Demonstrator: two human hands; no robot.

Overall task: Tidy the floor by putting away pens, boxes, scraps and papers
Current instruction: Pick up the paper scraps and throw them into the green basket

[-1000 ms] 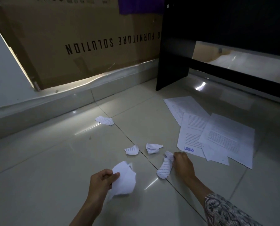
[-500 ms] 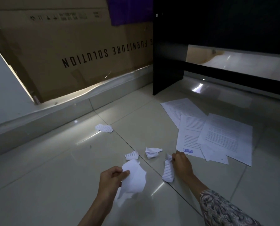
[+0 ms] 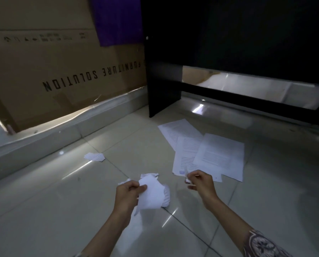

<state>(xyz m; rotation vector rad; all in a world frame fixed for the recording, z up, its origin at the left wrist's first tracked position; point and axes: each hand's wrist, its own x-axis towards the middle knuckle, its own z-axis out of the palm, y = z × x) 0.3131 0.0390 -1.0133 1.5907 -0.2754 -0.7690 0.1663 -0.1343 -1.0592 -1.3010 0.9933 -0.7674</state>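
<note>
Both hands holding torn paper above the tiled floor

The left hand is gripping a crumpled white paper, its thumb and curled fingers pinching the sheet's upper left edge while the rest is hanging down and bulging to the right. A small scrap edge is showing just behind this hand, and whether it is lying on the floor or being held is not clear. The right hand is pinching a small paper scrap between its curled fingertips, raised over the near corner of the printed sheets. The two hands are sitting near each other but apart.

One more torn scrap, lined with print, is lying flat on the floor to the left, well apart from the hands. Three printed sheets are lying overlapped on the floor to the right, just in front of the black table, whose side panel is standing on the tiles. A big cardboard box with upside-down lettering is leaning on the ledge at the back left, and a purple cloth is hanging over its top edge. A patterned sleeve is covering the right forearm.
</note>
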